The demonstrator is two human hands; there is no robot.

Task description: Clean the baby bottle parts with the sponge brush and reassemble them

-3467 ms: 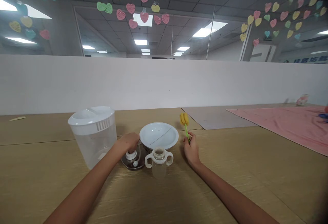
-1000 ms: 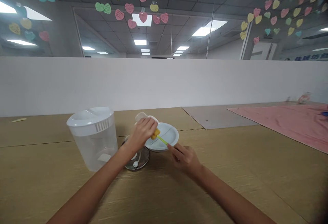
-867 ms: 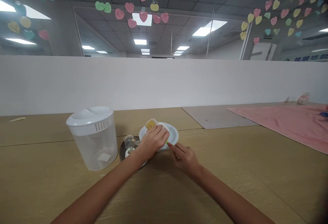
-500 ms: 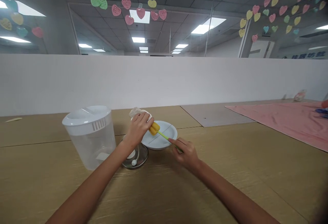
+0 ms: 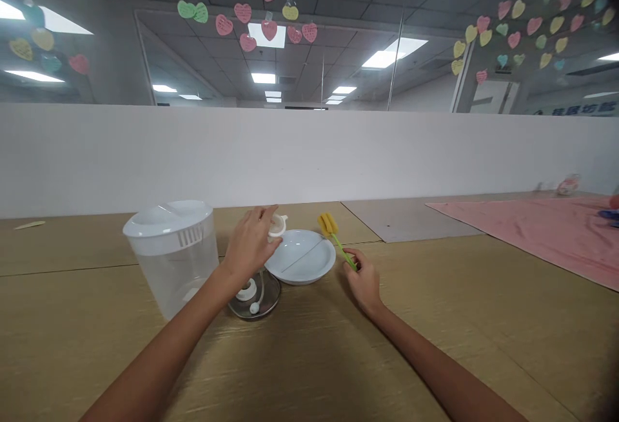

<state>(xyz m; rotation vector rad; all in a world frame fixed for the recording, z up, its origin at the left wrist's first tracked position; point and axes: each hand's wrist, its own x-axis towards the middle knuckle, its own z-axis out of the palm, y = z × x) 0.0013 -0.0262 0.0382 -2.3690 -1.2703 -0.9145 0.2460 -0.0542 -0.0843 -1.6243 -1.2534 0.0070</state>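
Note:
My left hand (image 5: pixel 250 241) is wrapped round a bottle whose white open rim (image 5: pixel 277 226) faces right; the hand hides most of its body. In my right hand (image 5: pixel 362 278) is the green handle of a brush with a yellow sponge head (image 5: pixel 328 223), held up right of the bottle and apart from it. A white plate (image 5: pixel 300 274) lies beneath, between the hands. Partly behind my left forearm, a round metal tray (image 5: pixel 271 305) bears a white ring (image 5: pixel 247 290) and a white tube-like piece (image 5: pixel 255 307).
A clear plastic bucket with a white lid (image 5: pixel 168 219) stands at the left. A pink cloth (image 5: pixel 536 229) covers the right part of the table (image 5: pixel 309 370). A small jar (image 5: pixel 568 184) is at the far right, and a flat stick (image 5: pixel 29 225) lies far left.
The yellow sponge head has come out of the bottle, as my right hand moved right with the brush. My left hand has turned the bottle, so its rim now shows.

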